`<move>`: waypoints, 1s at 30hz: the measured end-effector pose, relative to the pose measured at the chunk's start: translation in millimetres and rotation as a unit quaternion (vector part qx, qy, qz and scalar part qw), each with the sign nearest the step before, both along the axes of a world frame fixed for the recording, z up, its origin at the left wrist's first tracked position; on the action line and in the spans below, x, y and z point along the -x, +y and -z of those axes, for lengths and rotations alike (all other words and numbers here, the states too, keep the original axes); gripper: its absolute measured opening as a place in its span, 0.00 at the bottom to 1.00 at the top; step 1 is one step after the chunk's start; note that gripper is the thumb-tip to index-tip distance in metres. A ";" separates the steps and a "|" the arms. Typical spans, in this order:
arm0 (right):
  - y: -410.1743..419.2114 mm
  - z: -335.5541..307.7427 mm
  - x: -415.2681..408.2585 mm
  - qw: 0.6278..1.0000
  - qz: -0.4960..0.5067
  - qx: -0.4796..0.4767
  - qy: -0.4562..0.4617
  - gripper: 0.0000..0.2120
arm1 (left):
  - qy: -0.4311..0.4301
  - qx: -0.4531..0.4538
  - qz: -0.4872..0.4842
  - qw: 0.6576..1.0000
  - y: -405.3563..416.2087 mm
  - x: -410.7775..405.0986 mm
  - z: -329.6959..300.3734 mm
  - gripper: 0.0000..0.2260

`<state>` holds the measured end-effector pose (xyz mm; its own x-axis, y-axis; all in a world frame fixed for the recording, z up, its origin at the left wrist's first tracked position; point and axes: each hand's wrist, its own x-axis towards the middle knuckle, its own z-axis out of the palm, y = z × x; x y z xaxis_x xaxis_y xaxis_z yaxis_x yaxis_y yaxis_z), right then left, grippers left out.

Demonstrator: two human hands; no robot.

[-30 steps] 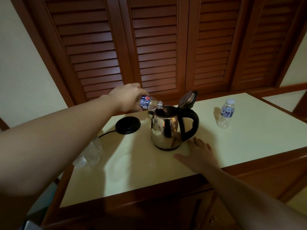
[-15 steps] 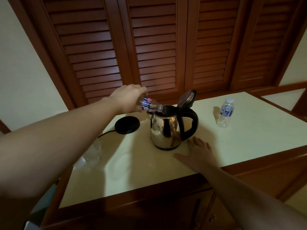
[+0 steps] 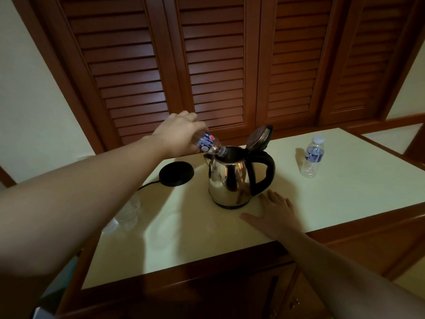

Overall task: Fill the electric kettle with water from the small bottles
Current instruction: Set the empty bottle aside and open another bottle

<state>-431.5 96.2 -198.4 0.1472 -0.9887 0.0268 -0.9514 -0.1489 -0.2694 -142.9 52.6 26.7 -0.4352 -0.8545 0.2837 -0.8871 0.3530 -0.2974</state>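
Steel kettle receives tilted bottle from left hand.

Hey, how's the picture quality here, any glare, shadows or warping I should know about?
Head view: dim, warm light; the kettle mirrors bright streaks; the left hand and its forearm throw soft shadows on the counter; wide-angle lens bends the louvered doors outward; the near forearm looks oversized and soft.

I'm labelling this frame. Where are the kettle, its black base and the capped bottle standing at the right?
kettle (image 3: 226, 180), head view, on the steel body.
black base (image 3: 176, 173), head view, on its top disc.
capped bottle (image 3: 313, 157), head view, on its blue label.
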 end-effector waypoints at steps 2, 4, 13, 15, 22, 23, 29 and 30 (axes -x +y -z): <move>1.1 -0.5 0.1 1.000 0.002 -0.001 0.000 0.55 | 0.002 0.001 -0.003 1.000 0.1 -1.1 1.5 0.27; 2.5 -0.8 -0.2 1.000 0.004 -0.001 -0.001 0.55 | 0.006 0.005 -0.010 1.000 0.1 -2.6 4.4 0.27; 3.0 -1.3 -0.4 1.000 0.004 -0.003 -0.012 0.54 | 0.117 -0.035 -0.100 0.987 13.9 -6.0 31.0 0.32; 3.6 -1.5 -1.6 1.000 0.006 0.003 -0.005 0.52 | 0.178 -0.083 -0.125 0.972 19.8 -12.8 45.9 0.32; 16.4 -9.2 -26.3 0.994 -0.057 0.082 0.039 0.22 | 0.392 -0.135 -0.191 0.890 55.2 -41.5 113.6 0.23; 19.9 -11.8 -34.2 0.994 -0.087 0.070 0.004 0.18 | 0.407 -0.128 -0.194 0.884 63.0 -44.2 122.5 0.23; 34.4 -31.2 -90.2 0.978 -0.198 -0.064 -0.020 0.26 | 0.472 -0.121 -0.172 0.856 105.3 -58.8 161.8 0.23; 34.2 -32.6 -95.7 0.977 -0.204 -0.062 -0.006 0.25 | 0.477 -0.122 -0.171 0.853 110.2 -60.6 166.2 0.23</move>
<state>-335.8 130.4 -165.8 0.5307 -0.8432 -0.0858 -0.8163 -0.4813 -0.3194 -82.2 162.8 -139.6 0.1813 -0.9697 0.1638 -0.7481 -0.0279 0.6630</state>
